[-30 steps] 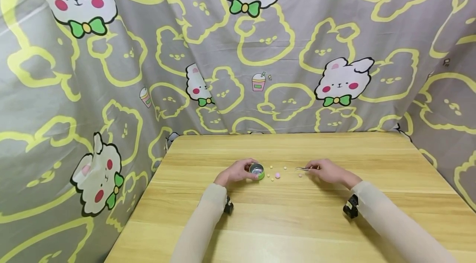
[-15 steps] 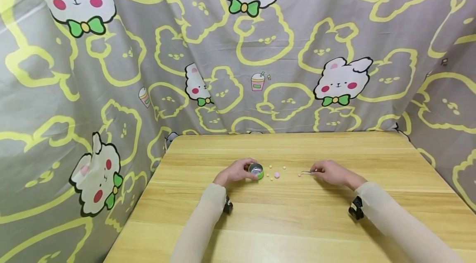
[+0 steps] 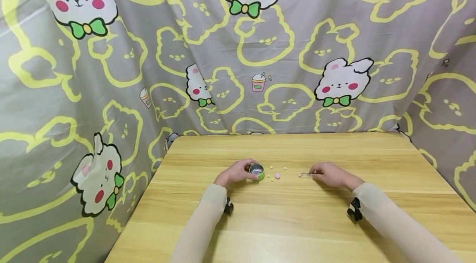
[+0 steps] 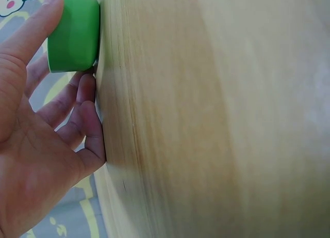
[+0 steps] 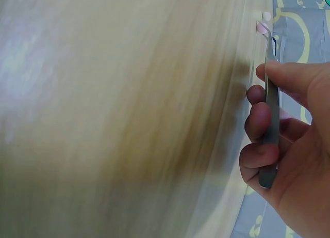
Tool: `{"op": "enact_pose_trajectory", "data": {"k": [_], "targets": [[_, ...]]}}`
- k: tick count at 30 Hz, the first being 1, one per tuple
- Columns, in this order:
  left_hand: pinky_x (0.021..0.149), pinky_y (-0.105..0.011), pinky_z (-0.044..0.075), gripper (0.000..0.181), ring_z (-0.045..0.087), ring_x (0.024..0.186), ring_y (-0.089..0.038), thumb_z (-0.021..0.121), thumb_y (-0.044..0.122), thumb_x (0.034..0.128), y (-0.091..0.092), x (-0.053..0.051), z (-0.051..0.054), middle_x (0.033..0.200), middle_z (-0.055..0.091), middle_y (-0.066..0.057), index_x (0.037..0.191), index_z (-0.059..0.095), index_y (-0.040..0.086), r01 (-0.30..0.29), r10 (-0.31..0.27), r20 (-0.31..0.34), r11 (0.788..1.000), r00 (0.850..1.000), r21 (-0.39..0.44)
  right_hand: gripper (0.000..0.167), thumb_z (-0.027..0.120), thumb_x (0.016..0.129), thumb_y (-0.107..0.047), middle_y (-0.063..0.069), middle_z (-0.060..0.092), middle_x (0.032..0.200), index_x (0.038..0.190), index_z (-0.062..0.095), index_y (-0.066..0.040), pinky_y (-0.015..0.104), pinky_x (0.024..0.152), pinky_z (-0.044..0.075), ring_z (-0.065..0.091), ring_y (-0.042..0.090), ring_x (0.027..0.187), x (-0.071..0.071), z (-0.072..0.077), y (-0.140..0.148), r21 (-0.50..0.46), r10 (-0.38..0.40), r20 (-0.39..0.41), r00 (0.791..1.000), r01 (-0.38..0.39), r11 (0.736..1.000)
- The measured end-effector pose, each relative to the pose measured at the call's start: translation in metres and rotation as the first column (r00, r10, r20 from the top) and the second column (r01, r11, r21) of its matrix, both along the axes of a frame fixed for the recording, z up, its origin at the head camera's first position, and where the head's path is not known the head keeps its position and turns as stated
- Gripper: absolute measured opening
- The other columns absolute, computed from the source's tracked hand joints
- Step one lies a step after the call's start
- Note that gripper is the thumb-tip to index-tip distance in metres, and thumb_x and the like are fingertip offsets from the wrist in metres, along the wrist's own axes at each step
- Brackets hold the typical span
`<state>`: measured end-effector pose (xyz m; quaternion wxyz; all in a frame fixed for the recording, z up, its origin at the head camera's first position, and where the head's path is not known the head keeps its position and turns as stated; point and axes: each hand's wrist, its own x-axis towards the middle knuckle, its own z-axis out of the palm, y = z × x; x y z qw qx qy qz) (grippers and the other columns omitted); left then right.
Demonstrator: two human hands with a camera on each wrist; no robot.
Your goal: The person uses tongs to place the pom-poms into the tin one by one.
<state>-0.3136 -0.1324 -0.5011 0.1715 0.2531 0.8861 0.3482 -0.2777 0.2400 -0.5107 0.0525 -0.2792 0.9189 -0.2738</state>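
My left hand [image 3: 238, 171] grips a small round green tin [image 3: 257, 172] from its left side, thumb in front and fingers behind. In the left wrist view the tin's green wall [image 4: 77, 34] stands on the tabletop. My right hand [image 3: 329, 174] holds metal tweezers [image 5: 271, 114] with a bent tip between thumb and fingers. The tips reach a small pink ball [image 3: 300, 175] on the table; whether they pinch it I cannot tell. Between the hands lie a larger pink ball [image 3: 277, 175], a pale ball [image 3: 285, 168] and several small yellow balls [image 3: 272, 180].
The wooden table [image 3: 282, 221] spreads out around both hands. A grey curtain [image 3: 230, 48] with yellow outlines and rabbit faces hangs behind the table and at both sides. A black wrist device [image 3: 355, 209] sits on the right forearm.
My right hand has moved slightly down with the tweezers, and their tips have come from above the small pink ball to it. The left hand and tin have stayed in place.
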Motion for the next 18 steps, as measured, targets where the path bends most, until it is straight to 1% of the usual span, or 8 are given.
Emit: {"op": "enact_pose_trajectory", "data": {"k": [3, 6, 10, 13, 18], "targets": [[0.086, -0.032, 0.043, 0.052, 0.054, 0.099, -0.013, 0.075, 0.03, 0.083, -0.0002, -0.0001, -0.0007, 0.112, 0.058, 0.002, 0.13, 0.055, 0.019, -0.004, 0.004, 0.004, 1.0, 1.0, 0.005, 0.011, 0.06, 0.093, -0.012, -0.005, 0.064, 0.091, 0.099, 0.069, -0.011, 0.038, 0.072, 0.046, 0.058, 0.013, 0.083, -0.0011, -0.0006, -0.0005, 0.0, 0.023, -0.014, 1.0, -0.023, 1.0], [0.086, -0.031, 0.043, 0.052, 0.053, 0.099, -0.013, 0.075, 0.03, 0.0827, -0.0002, 0.0002, -0.0009, 0.111, 0.058, 0.003, 0.13, 0.055, 0.02, -0.009, 0.009, 0.003, 1.0, 1.0, 0.004, 0.012, 0.059, 0.093, -0.011, -0.004, 0.064, 0.092, 0.1, 0.069, -0.011, 0.037, 0.071, 0.045, 0.057, 0.012, 0.082, -0.001, 0.0004, -0.0014, 0.004, 0.027, -0.015, 1.0, -0.027, 1.0], [0.086, -0.031, 0.043, 0.052, 0.053, 0.098, -0.012, 0.075, 0.031, 0.0826, -0.0004, -0.0001, -0.001, 0.111, 0.059, 0.003, 0.13, 0.055, 0.02, -0.008, 0.008, 0.0, 1.0, 1.0, 0.007, 0.014, 0.057, 0.094, -0.012, -0.003, 0.064, 0.094, 0.103, 0.069, -0.01, 0.036, 0.071, 0.044, 0.055, 0.011, 0.081, -0.0001, 0.0022, -0.0033, -0.007, 0.003, 0.009, 1.0, -0.003, 1.0], [0.086, -0.032, 0.043, 0.053, 0.053, 0.099, -0.012, 0.075, 0.031, 0.0827, -0.0001, -0.0005, -0.0008, 0.111, 0.058, 0.003, 0.13, 0.055, 0.02, -0.009, 0.009, 0.0, 1.0, 1.0, 0.006, 0.014, 0.057, 0.095, -0.013, -0.003, 0.064, 0.093, 0.103, 0.069, -0.011, 0.037, 0.072, 0.044, 0.055, 0.012, 0.082, 0.0008, 0.0033, -0.005, -0.032, -0.012, 0.017, 1.0, 0.013, 0.999], [0.087, -0.031, 0.042, 0.053, 0.053, 0.1, -0.012, 0.075, 0.031, 0.0824, 0.0004, -0.0002, -0.0006, 0.112, 0.058, 0.003, 0.13, 0.055, 0.02, -0.012, 0.012, -0.006, 1.0, 1.0, -0.004, 0.014, 0.057, 0.095, -0.013, -0.003, 0.065, 0.092, 0.102, 0.069, -0.011, 0.034, 0.072, 0.046, 0.057, 0.01, 0.082, 0.0014, 0.0046, -0.0084, -0.065, 0.003, -0.015, 1.0, -0.004, 0.998]]}}
